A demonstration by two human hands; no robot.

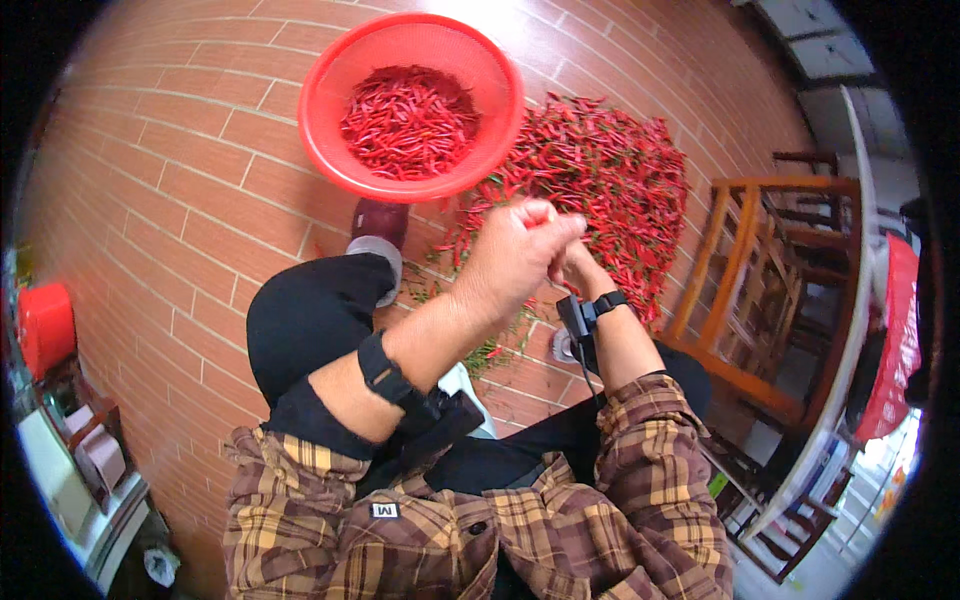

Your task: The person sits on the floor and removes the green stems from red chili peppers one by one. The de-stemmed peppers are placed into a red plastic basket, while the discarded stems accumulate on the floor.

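Note:
My left hand (511, 251) is curled closed in front of me, and bits of red chili pepper (537, 217) show between its fingers. My right hand (579, 264) meets it from the right, its fingers mostly hidden behind the left hand. What the right fingers hold cannot be made out. Beyond and beneath both hands, a wide heap of red chili peppers (611, 176) with green stems is spread on the floor. A red plastic mesh basket (319, 142) stands past my left hand, with many red chilies (412, 124) inside it.
Green stem scraps (487, 358) lie on the brown tiled floor (202, 247) between my legs. At the right stands a wooden chair (724, 262) beside a table (855, 300). A red container (46, 328) is at the far left. My shoe (381, 225) is close under the basket.

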